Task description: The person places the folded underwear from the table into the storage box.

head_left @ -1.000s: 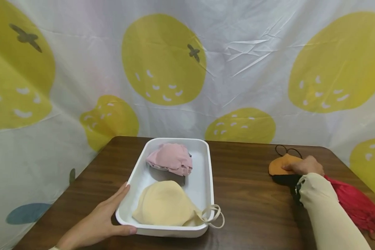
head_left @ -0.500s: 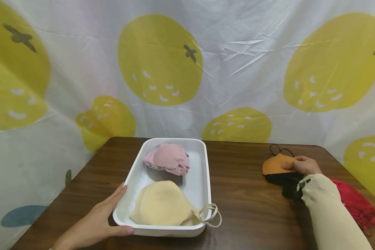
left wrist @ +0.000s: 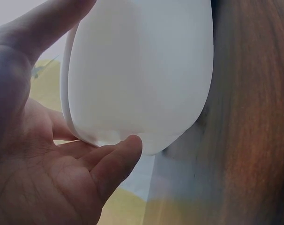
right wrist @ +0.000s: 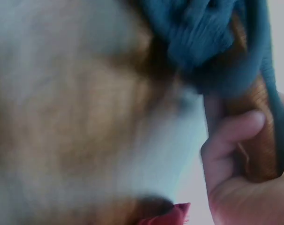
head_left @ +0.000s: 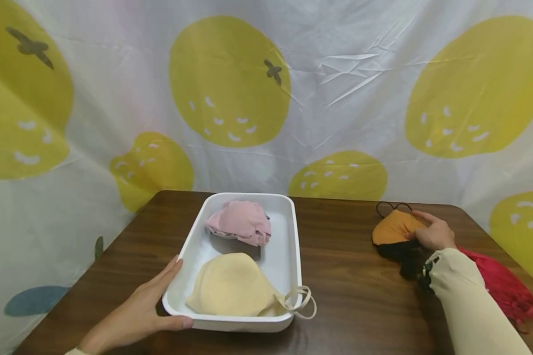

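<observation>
My left hand point(head_left: 137, 308) grips the near-left corner of a white tray point(head_left: 298, 256), thumb at the front and fingers along the left side. In the tray lie a bunched pink cloth item point(head_left: 242, 223) at the far end and a domed yellow cloth item point(head_left: 233, 286) nearer me, its pale cord loops over the rim. At the table's right, my right hand point(head_left: 437, 234) pinches an orange and black cloth item point(head_left: 395, 228) with thin black cord loops at its top. The right wrist view shows the thumb against its orange edge point(right wrist: 261, 150). Dark cloth hangs bunched below.
A crumpled red cloth item point(head_left: 499, 286) lies on the brown wooden table point(head_left: 342, 281), right of my right forearm. The table's back edge meets a hanging white curtain point(head_left: 337, 108) printed with yellow fruit.
My right hand has shifted its hold to the right side of the orange and black item, which is now slightly more turned and lifted. The left hand keeps its place on the tray.
</observation>
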A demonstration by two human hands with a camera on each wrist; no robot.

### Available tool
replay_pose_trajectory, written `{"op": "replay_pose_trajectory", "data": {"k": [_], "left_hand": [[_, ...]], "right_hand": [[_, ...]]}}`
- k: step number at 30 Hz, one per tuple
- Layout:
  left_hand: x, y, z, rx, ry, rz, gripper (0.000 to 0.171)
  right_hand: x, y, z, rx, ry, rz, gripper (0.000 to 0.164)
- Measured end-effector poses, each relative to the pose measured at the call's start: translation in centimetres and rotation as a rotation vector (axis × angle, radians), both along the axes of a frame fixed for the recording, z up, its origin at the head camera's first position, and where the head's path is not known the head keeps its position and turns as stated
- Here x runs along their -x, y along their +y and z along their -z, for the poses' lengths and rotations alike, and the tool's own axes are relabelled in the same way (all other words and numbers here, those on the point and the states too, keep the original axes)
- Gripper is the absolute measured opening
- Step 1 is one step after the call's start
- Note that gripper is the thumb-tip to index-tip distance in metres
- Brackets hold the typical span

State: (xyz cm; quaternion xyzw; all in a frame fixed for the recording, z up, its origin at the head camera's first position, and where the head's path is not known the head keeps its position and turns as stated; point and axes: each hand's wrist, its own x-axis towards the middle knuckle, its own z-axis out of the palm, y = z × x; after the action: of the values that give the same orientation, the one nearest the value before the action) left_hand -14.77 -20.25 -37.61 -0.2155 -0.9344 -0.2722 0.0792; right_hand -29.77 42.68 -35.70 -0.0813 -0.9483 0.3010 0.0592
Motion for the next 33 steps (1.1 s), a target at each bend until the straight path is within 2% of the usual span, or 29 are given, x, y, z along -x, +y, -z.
{"op": "replay_pose_trajectory", "data": {"k": [4,8,15,24,28,33], "left_hand": [[0.1,0.1,-0.2,-0.002,0.002,0.004,0.117],[0.0,0.2,-0.1,-0.011,-0.013,0.009,0.117],[-0.2,0.3,0.0,-0.021,-0.017,0.002,0.117],[-0.1,0.2,-0.3,-0.023,-0.024,-0.014,0.118],[-0.1,0.2,-0.3,-0.026,-0.031,-0.015,0.118],[-0.2,0.2,-0.3,-0.029,-0.040,-0.017,0.119]], "right_hand": [[-0.2,-0.1,0.2,0.017,0.025,-0.109,0.068],[-0.4,-0.5,0.3,0.094,-0.009,-0.190,0.060],[-0.2,-1.8,-0.4,0.165,-0.004,-0.206,0.050],[-0.5,-4.5,-2.7,0.277,0.023,-0.300,0.048],[-0.7,-5.6,-3.5,0.285,0.064,-0.308,0.048],[-1.2,-7.0,-4.1,0.244,0.103,-0.309,0.053]]}}
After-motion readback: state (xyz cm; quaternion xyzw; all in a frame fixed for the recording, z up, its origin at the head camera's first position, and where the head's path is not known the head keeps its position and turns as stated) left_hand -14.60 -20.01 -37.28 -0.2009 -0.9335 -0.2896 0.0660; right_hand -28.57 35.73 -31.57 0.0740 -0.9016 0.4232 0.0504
